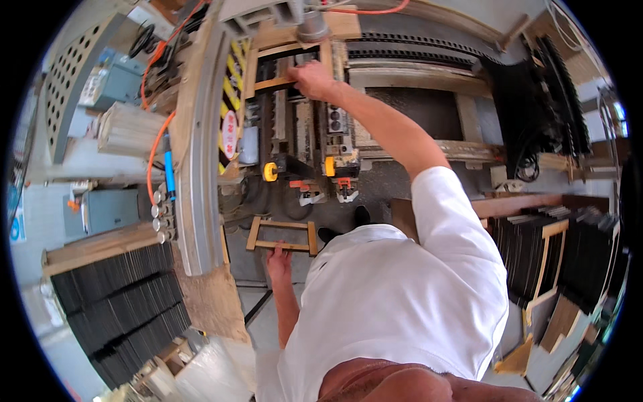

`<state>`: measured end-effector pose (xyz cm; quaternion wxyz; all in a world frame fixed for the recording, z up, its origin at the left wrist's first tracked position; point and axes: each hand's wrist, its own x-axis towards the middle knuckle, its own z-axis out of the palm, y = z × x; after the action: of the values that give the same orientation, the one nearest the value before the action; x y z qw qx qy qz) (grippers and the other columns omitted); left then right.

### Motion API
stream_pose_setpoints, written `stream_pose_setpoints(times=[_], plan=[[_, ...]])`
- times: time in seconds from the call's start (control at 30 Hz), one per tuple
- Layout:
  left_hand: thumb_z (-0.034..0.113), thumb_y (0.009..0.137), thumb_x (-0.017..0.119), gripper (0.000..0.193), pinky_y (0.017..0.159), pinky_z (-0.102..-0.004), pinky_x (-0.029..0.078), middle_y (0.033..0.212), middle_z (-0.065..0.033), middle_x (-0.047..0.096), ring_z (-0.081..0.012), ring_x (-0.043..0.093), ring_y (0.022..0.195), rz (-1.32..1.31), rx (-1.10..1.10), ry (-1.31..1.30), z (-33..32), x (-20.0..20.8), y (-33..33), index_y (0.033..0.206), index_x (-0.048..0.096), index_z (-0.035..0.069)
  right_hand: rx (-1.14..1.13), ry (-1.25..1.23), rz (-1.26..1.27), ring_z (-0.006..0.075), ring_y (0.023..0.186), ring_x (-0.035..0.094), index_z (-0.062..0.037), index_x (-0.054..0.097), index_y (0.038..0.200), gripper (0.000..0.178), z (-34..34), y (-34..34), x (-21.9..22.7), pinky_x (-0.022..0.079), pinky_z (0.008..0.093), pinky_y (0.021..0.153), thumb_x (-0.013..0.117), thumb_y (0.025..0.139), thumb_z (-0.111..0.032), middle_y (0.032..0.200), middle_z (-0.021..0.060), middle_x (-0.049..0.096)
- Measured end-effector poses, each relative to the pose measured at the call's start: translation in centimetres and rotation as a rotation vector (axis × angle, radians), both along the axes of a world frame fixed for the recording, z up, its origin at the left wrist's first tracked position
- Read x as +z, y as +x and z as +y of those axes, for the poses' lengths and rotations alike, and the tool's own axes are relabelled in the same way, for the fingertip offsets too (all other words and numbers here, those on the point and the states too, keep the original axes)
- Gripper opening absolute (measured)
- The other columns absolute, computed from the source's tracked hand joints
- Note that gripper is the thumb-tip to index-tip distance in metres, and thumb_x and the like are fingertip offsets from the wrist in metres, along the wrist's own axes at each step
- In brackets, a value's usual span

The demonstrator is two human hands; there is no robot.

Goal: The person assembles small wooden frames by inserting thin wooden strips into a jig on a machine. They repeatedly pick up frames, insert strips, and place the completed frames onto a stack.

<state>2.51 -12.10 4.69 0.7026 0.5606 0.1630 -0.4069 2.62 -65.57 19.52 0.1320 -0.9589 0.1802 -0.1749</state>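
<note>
Low by my left side, my left hand [278,264] grips a small rectangular wooden frame [295,246] by its near rail. The frame is open in the middle, and its short end bars stick out past the long rails. My right arm reaches forward over the machine. There my right hand [313,80] is closed around the near rail of another wooden frame [270,85], which lies across the machine's bed under a metal cylinder [312,27]. My fingertips are partly hidden. Two yellow knobs [270,171] stick out at the machine's near end.
A long metal beam [199,147] with black-and-yellow striping runs left of the machine. Dark slats stand in stacks [120,301] at lower left and in more stacks [522,258] at right. Black cable chains [422,43] lie at the far right. An orange hose [153,157] hangs at left.
</note>
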Motion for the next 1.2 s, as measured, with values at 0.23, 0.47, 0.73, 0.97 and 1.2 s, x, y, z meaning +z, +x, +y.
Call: stream_pose_setpoints(times=[0.23, 0.47, 0.73, 0.97, 1.2], plan=[[0.012, 0.094, 0.058, 0.021, 0.088, -0.0348, 0.046, 0.109, -0.0064, 0.064, -0.0197, 0.060, 0.099, -0.093, -0.007, 0.071, -3.5, 1.9, 0.3, 0.113, 0.058, 0.004, 0.117, -0.365, 0.037, 0.0250, 0.093, 0.063, -0.0082, 0.056, 0.102, 0.029, -0.4, -0.7, 0.7, 0.042, 0.0378, 0.083, 0.064, 0.074, -0.011, 0.093, 0.0084, 0.067], [0.013, 0.092, 0.061, 0.016, 0.067, -0.0229, 0.045, 0.101, -0.0013, 0.064, -0.0090, 0.056, 0.082, -0.242, 0.088, 0.212, -1.6, 0.5, -0.9, 0.106, 0.062, 0.005, 0.045, -0.302, 0.014, 0.0256, 0.093, 0.060, -0.0092, 0.056, 0.097, 0.027, 0.0, -0.4, 1.0, 0.039, 0.0395, 0.083, 0.068, 0.078, -0.024, 0.087, 0.0081, 0.066], [0.018, 0.091, 0.062, 0.020, 0.064, -0.0246, 0.044, 0.108, -0.0008, 0.065, -0.0092, 0.056, 0.079, -0.180, 0.177, 0.220, 2.0, -0.8, -1.2, 0.108, 0.061, 0.008, 0.054, -0.292, 0.027, 0.0258, 0.093, 0.061, -0.0105, 0.056, 0.096, 0.026, -0.3, -0.1, 0.9, 0.038, 0.0402, 0.083, 0.069, 0.079, -0.024, 0.085, 0.0084, 0.068], [0.022, 0.092, 0.062, 0.025, 0.065, -0.0278, 0.046, 0.106, -0.0016, 0.065, -0.0100, 0.057, 0.080, -0.228, 0.218, 0.177, 5.5, -1.3, -1.1, 0.112, 0.060, 0.008, 0.033, -0.275, -0.043, 0.0271, 0.091, 0.061, -0.0110, 0.055, 0.098, 0.027, 0.4, -0.1, 0.3, 0.039, 0.0410, 0.080, 0.068, 0.079, -0.026, 0.086, 0.0075, 0.068], [0.015, 0.093, 0.060, 0.026, 0.075, -0.0342, 0.050, 0.100, -0.0054, 0.061, -0.0159, 0.058, 0.088, -0.230, 0.299, 0.170, 11.5, -2.0, 2.8, 0.116, 0.055, 0.004, -0.132, -0.345, -0.211, 0.0289, 0.093, 0.059, -0.0077, 0.062, 0.091, 0.021, 4.2, -0.3, 0.8, 0.046, 0.0431, 0.078, 0.066, 0.075, -0.020, 0.097, 0.0109, 0.063]])
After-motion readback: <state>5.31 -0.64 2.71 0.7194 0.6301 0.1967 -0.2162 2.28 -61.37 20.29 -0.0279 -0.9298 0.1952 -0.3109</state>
